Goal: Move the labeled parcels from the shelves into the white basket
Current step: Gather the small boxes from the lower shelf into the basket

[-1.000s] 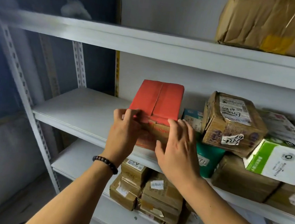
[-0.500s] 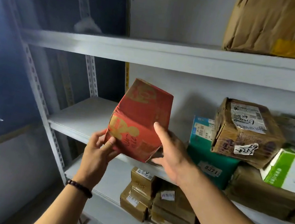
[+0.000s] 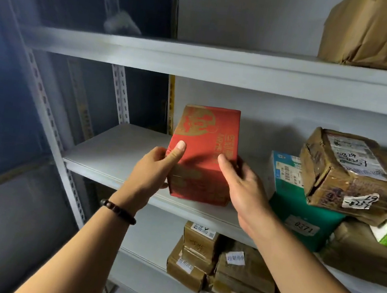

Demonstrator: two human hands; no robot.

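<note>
A head-worn camera looked at grey metal shelving. Two bare hands held a red cardboard box (image 3: 205, 147) with gold printing, upright, at the near edge of the middle shelf (image 3: 114, 152). It could not be told whether its base rested on the shelf or hung just clear.

The left hand (image 3: 153, 168), a dark beaded bracelet (image 3: 117, 211) on its wrist, gripped the box's left side, thumb pressed flat on the near face and fingers hidden behind. The right hand (image 3: 243, 188) gripped the right side the same way, thumb on the near face and fingers curled round the edge.

Just right of the box sat a teal parcel (image 3: 300, 214) labelled 0371, with a taped brown parcel (image 3: 344, 170) tilted on top of it. More brown parcels (image 3: 200, 250) were stacked on the shelf below. The white basket was out of view.

The step in hand appeared to be drawing the box off the shelf. To do it well, both hands probably needed to squeeze evenly, or one slip beneath the base, while pulling straight toward the body, clear of the teal parcel. No paper label showed on the near faces, so checking for one seemed wise.
</note>
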